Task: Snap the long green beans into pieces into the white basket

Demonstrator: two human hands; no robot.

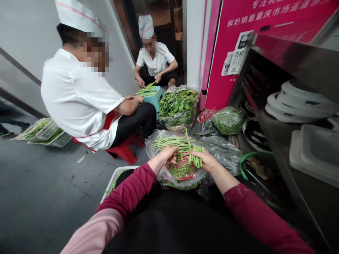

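My right hand (206, 159) is closed around a bunch of green beans (195, 160), with one bean standing up above the rest. Just left of it, my left hand (168, 154) has its fingers curled; whatever may be between them is too small to make out. Below both hands lies an opened clear plastic bag (156, 137). Long loose beans (169, 143) rest across its far side. Small green trimmings (182, 172) are scattered over something red in front of them.
A co-worker (79, 88) sits at left on a red stool (124, 153). Another person (156, 60) handles beans over a turquoise container (151, 97). A bag of leafy greens (178, 106) stands ahead. White baskets (59, 137), a green tub (255, 155) and a metal shelf (280, 148) flank me.
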